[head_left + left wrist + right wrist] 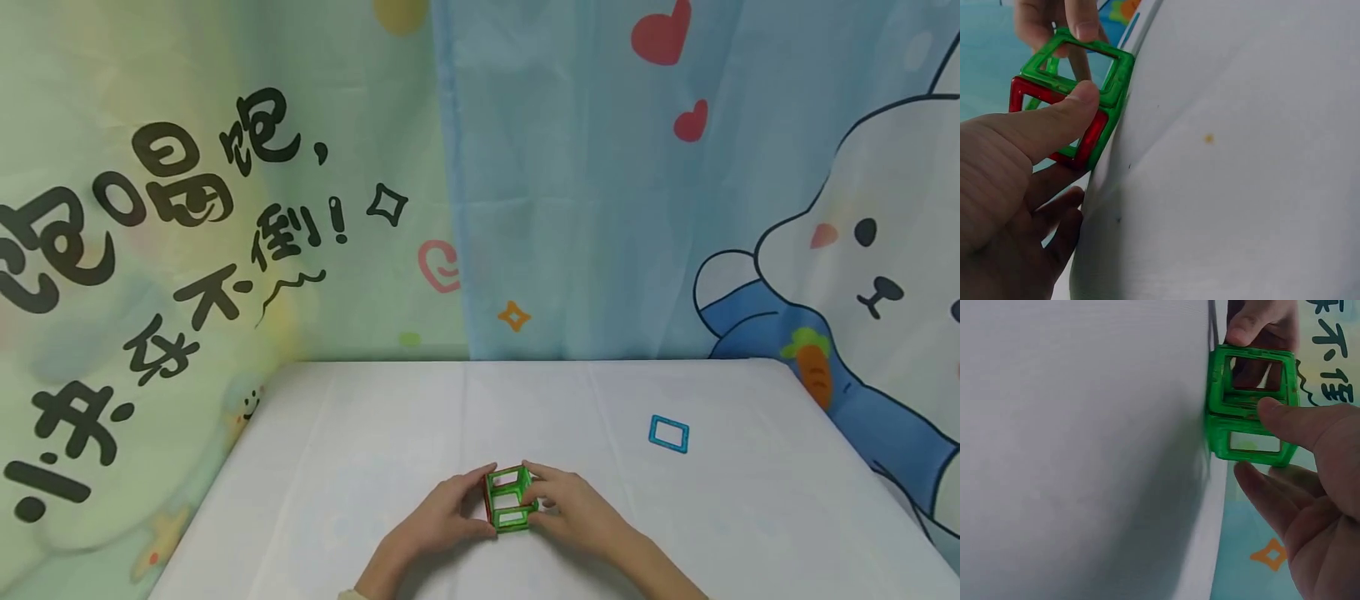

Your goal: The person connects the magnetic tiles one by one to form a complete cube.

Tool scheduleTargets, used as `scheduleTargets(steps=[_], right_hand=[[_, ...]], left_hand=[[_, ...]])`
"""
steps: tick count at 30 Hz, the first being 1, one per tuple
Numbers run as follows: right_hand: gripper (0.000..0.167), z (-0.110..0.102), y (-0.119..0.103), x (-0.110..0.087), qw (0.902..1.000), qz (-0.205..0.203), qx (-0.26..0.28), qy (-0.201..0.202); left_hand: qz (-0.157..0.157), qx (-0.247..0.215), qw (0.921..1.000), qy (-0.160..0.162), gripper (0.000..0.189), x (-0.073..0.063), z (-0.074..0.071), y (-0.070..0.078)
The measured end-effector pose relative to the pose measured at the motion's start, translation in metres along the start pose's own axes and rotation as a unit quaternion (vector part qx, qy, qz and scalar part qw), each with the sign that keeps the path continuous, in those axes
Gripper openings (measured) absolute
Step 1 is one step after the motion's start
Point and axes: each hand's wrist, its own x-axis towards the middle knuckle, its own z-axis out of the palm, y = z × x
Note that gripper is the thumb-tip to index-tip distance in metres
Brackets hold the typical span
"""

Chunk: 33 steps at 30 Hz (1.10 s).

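Between the two hands is a small box of magnetic tiles (511,509), built from green square frames with see-through middles. A red tile (1091,139) forms its left side. My left hand (442,518) holds that left side, thumb on the near edge and fingers at the far edge. From the right, my right hand (581,510) grips the box; its thumb (1285,419) lies on a green frame (1216,394) in the right wrist view. Part of the box's right side is hidden behind the right fingers.
A blue square magnetic tile (669,434) lies flat on the white-covered table (360,433), to the right and farther back. Behind the table's far edge hangs a printed curtain (555,208) with hearts, writing and a cartoon bear.
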Motion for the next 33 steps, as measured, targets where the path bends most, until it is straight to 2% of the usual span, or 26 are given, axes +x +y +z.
scheduleTargets(steps=[7, 10, 12, 15, 17, 19, 22, 25, 33], right_hand=[[0.020, 0.000, -0.002, 0.001, 0.9998, -0.004, 0.017, -0.010], [0.030, -0.002, -0.001, 0.002, 0.9974, 0.018, 0.067, -0.020], [0.048, -0.005, 0.001, 0.003, 0.9924, 0.041, 0.113, -0.029], [0.073, -0.011, 0.006, 0.006, 0.9798, 0.070, 0.179, -0.055], [0.078, -0.015, 0.011, 0.008, 0.9751, 0.077, 0.194, -0.076], [0.078, -0.017, 0.014, 0.010, 0.9712, 0.078, 0.205, -0.094], [0.073, -0.017, 0.018, 0.012, 0.9690, 0.085, 0.210, -0.099], [0.070, -0.016, 0.019, 0.011, 0.9681, 0.095, 0.216, -0.086], [0.071, -0.005, 0.017, 0.009, 0.9668, 0.104, 0.228, -0.051]], left_hand=[[-0.006, 0.005, 1.0000, -0.002, 0.088, 0.002, -0.001, -0.001], [-0.001, 0.012, 0.9999, 0.001, 0.088, 0.002, -0.001, 0.000], [0.003, 0.020, 0.9998, 0.003, 0.088, 0.003, -0.001, 0.001], [0.003, 0.028, 0.9996, 0.001, 0.088, 0.003, -0.003, 0.002], [-0.003, 0.020, 0.9998, -0.004, 0.088, 0.001, -0.004, 0.003], [-0.016, -0.013, 0.9998, -0.001, 0.080, 0.000, -0.007, 0.003], [-0.029, -0.075, 0.9966, 0.020, 0.060, 0.001, -0.011, 0.006], [-0.036, -0.103, 0.9924, 0.055, 0.041, 0.007, -0.014, 0.011], [-0.061, -0.016, 0.9885, 0.137, 0.015, 0.016, -0.015, 0.028]])
